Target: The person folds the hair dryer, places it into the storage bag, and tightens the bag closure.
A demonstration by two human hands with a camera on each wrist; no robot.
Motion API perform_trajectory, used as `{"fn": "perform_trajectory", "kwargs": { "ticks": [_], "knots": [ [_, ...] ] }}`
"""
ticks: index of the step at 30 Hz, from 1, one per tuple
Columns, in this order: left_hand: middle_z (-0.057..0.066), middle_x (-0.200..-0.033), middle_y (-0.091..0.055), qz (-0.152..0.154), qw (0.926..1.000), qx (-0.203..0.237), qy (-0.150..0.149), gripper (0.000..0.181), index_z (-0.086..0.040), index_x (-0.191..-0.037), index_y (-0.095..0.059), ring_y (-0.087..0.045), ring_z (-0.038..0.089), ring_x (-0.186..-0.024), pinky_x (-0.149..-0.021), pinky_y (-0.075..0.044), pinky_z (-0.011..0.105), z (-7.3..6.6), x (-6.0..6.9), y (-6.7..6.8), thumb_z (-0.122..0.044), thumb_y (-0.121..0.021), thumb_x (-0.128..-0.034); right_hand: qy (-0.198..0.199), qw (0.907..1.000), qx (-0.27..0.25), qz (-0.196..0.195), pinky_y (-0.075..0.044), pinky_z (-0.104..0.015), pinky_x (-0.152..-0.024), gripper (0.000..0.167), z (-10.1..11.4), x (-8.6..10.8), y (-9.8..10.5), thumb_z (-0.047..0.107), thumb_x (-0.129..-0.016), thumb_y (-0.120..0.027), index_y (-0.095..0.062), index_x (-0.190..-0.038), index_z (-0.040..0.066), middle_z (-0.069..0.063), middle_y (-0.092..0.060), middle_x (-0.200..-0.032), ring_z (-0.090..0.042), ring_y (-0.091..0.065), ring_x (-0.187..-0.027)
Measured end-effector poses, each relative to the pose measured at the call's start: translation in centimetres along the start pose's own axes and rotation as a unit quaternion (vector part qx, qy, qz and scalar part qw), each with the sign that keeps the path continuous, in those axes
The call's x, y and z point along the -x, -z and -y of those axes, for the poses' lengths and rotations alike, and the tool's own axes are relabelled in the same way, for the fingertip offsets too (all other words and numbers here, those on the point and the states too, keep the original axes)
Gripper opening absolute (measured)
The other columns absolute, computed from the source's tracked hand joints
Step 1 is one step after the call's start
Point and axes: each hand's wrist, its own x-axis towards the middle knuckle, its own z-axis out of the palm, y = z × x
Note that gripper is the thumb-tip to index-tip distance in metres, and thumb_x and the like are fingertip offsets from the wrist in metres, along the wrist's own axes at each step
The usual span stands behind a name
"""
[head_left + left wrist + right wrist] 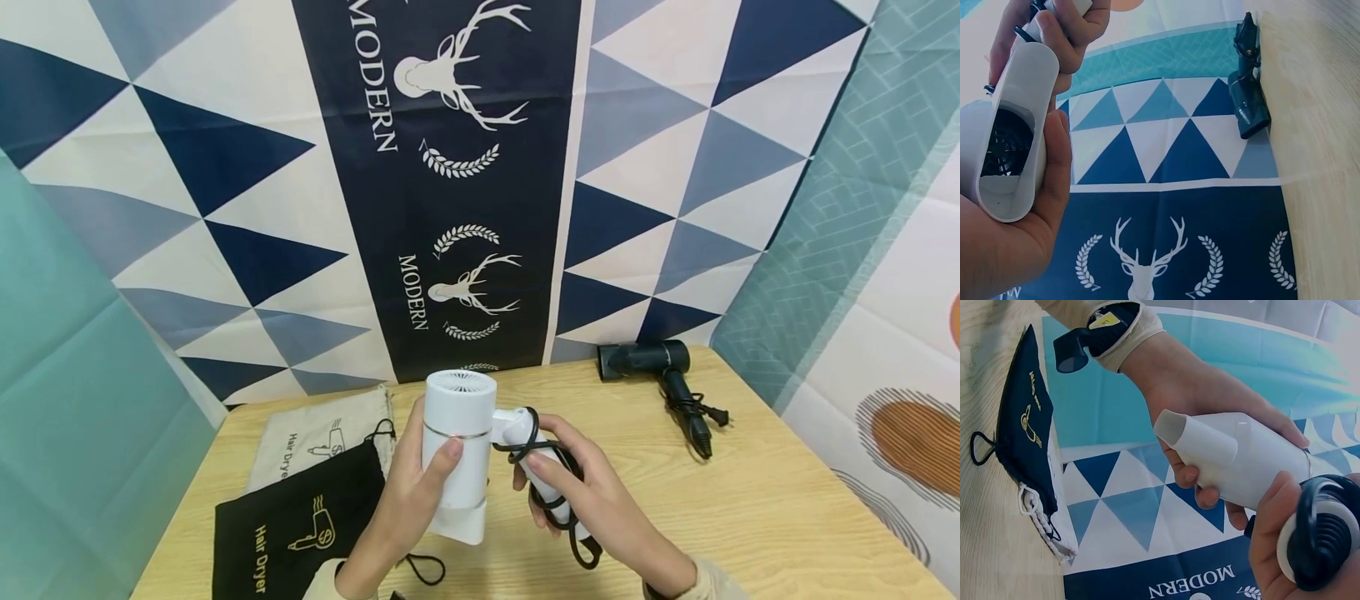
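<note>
In the head view I see the left hand (405, 504) curled round the white dryer (459, 467) and the right hand (592, 492) gripping its handle (543, 492), above the tabletop (750, 525). A black dryer (652, 359) lies by the far right corner, two pouches (281, 508) near the left edge. The left wrist view faces the nozzle (1029, 69); the right shows cord (1305, 528) looped over the handle's end.

white dryer (468, 471) smooth plastic; tabletop (750, 508) wood-grained; black pouch (292, 512) matt cloth

Tabletop (630, 433) bare beyond white dryer (474, 467) — bags (300, 517) block left, black dryer (660, 358) right.
</note>
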Motion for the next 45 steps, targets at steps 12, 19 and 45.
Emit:
{"fn": "perform_trajectory", "kwargs": {
  "ticks": [12,19,45],
  "knots": [
    [0.015,-0.111,-0.058,0.007,0.9999,0.009,-0.005,0.046,-0.018,-0.145,-0.037,-0.065,0.025,-0.083,-0.063,-0.057,0.041,0.3,-0.2,-0.5,-0.013,-0.048,-0.1004,-0.010,0.9998,0.015,0.004,-0.051,-0.038,-0.042,0.027,0.2,0.0,0.1,0.022,-0.108,-0.045,-0.052,-0.117,-0.002,-0.024,-0.061,-0.084,-0.017,-0.059,-0.053],
    [0.016,-0.110,-0.056,-0.001,0.9994,0.032,0.009,0.042,-0.016,-0.141,-0.040,-0.063,0.025,-0.083,-0.063,-0.057,0.041,1.3,0.1,-1.2,-0.013,-0.047,-0.1005,-0.025,0.9989,0.019,-0.034,-0.050,-0.037,-0.040,0.027,-0.4,0.4,-0.2,0.024,-0.106,-0.048,-0.054,-0.109,-0.003,-0.020,-0.059,-0.079,-0.016,-0.058,-0.050],
    [0.010,-0.111,-0.059,-0.096,0.9946,0.039,0.004,0.039,-0.017,-0.139,-0.042,-0.062,0.026,-0.085,-0.069,-0.055,0.039,0.6,1.4,-3.2,-0.012,-0.043,-0.1001,0.061,0.9954,0.028,-0.068,-0.049,-0.039,-0.039,0.015,-0.6,0.5,-0.9,0.009,-0.105,-0.048,-0.058,-0.110,-0.001,-0.021,-0.059,-0.076,-0.024,-0.058,-0.049]
  ]
}}
